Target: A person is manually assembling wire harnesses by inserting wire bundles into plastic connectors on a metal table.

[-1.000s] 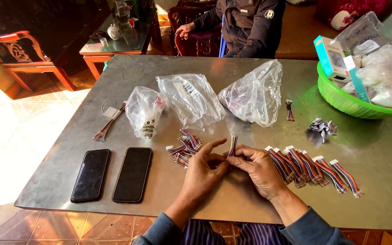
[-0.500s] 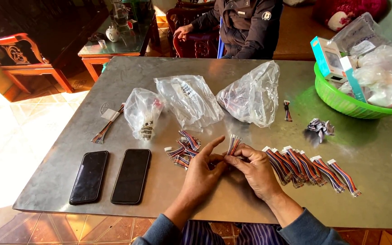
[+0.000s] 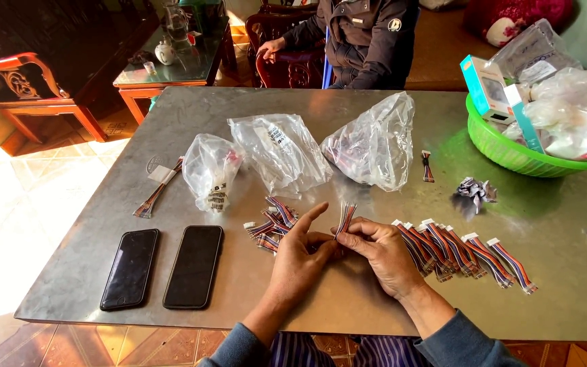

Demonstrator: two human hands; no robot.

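My left hand (image 3: pixel 299 261) and my right hand (image 3: pixel 382 255) meet over the metal table (image 3: pixel 348 306), both pinching one short multicoloured ribbon cable (image 3: pixel 345 218) that stands upright between the fingertips. The left index finger points up beside it. A loose pile of the same cables (image 3: pixel 272 223) lies just left of my left hand. To the right of my right hand, a neat row of cables with white connectors (image 3: pixel 467 251) lies side by side.
Two black phones (image 3: pixel 163 266) lie face up at the front left. Three clear plastic bags (image 3: pixel 287 153) sit mid-table, a banded cable bundle (image 3: pixel 157 191) to their left. A green basket (image 3: pixel 511 151) of bags and boxes stands far right. A seated person (image 3: pixel 368 37) is across the table.
My hands have stayed in place, working the cable between the fingertips; its upright end has shifted slightly. Nothing else on the table moved.
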